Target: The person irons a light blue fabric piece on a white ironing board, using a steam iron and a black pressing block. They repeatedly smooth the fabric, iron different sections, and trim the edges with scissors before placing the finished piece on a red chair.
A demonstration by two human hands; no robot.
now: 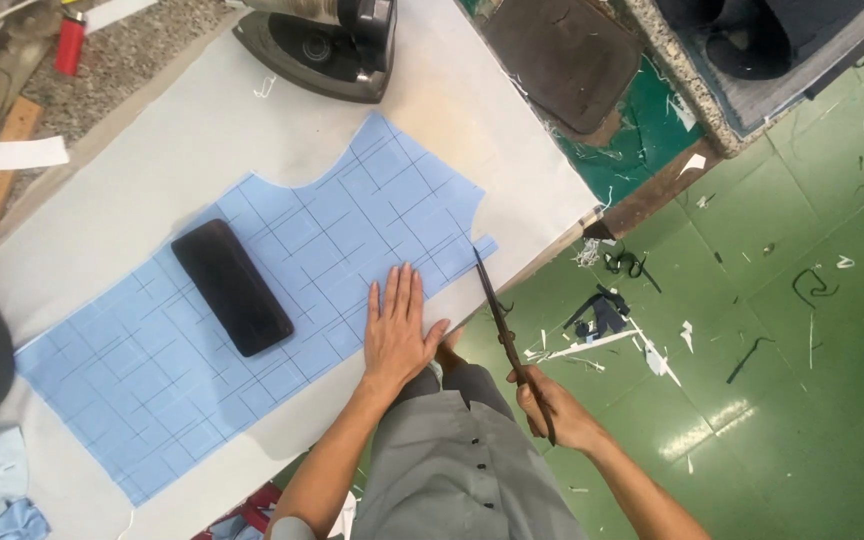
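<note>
**Flat Palm on Checked Cloth, Shears at the Edge**

The left hand (399, 335) lay flat, fingers spread open, on a pale blue checked fabric panel (252, 300) spread smooth over the white table (152, 170). The right hand (552, 408) was closed around the handles of long dark scissors (507, 335), whose slim blades pointed away from the person, tip touching the panel's near corner. A glossy black phone (232, 287) lay diagonally on the cloth; a dark iron (327, 45) stood beyond.
</note>
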